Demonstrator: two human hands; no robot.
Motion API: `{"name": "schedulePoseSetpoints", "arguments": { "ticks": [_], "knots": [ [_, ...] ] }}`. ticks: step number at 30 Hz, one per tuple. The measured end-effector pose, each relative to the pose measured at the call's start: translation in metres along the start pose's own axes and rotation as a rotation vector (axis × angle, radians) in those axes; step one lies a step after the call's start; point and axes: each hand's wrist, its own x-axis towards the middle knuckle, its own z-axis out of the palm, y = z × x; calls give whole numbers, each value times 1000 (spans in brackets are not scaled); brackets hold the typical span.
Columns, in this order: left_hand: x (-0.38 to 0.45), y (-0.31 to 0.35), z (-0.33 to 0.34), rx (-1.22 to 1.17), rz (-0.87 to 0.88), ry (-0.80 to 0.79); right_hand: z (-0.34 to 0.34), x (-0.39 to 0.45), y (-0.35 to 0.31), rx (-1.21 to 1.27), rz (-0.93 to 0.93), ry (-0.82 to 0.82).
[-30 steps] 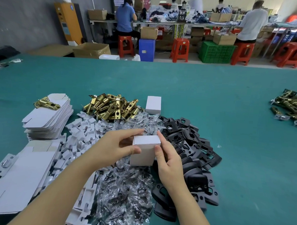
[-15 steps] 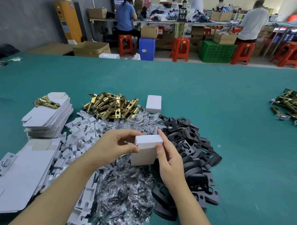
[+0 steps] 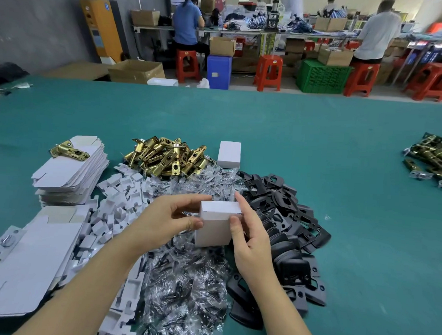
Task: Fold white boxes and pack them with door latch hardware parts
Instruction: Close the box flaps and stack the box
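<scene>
**Closed white box held between both hands above the parts piles**

The folded white box (image 3: 216, 226) sits upright between the two hands, its top flap shut. The left hand (image 3: 167, 222) grips its left side, thumb curled onto the front face and fingers reaching along the back top edge. The right hand (image 3: 250, 234) pinches the right side, thumb on the front face near the top corner and index finger laid straight along the upper right edge. Compared with the frames half a second and a second earlier, the hold is nearly the same; the box has tipped only slightly and the hands have barely shifted.

Directly beneath the hands lies a heap of clear plastic screw bags (image 3: 184, 287). Just right of the right hand spreads a pile of black latch plates (image 3: 287, 246). Left of the left hand are white cardboard inserts (image 3: 116, 213), and further left a stack of flat box blanks (image 3: 70, 171) with one brass latch (image 3: 68, 150) on top. Beyond the hands, on the green table (image 3: 317, 151), stand a pile of brass latch bolts (image 3: 167, 156) and a second closed white box (image 3: 229, 154) just beside it.
</scene>
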Motion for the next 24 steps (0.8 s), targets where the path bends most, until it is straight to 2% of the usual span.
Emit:
{"name": "schedulePoseSetpoints", "arguments": {
  "ticks": [3, 8, 12, 15, 19, 22, 24],
  "knots": [
    [-1, 3, 1, 33, 24, 20, 0, -1, 1, -15, -8, 7],
    [-5, 17, 0, 248, 136, -143, -4, 0, 0, -24, -2, -10],
    [-1, 26, 11, 413, 218, -16, -5, -2, -1, 10, 39, -21],
    [-2, 26, 17, 625, 286, 29, -6, -1, 0, 37, 86, -12],
    [-4, 27, 21, 756, 399, 77, -5, 0, 4, 24, 123, -1],
    [-4, 25, 24, 782, 441, 76, -6, 0, 6, 11, 117, 3],
    [-3, 20, 22, 692, 397, 67, -6, 0, 6, 12, 120, -8]
  ]
}}
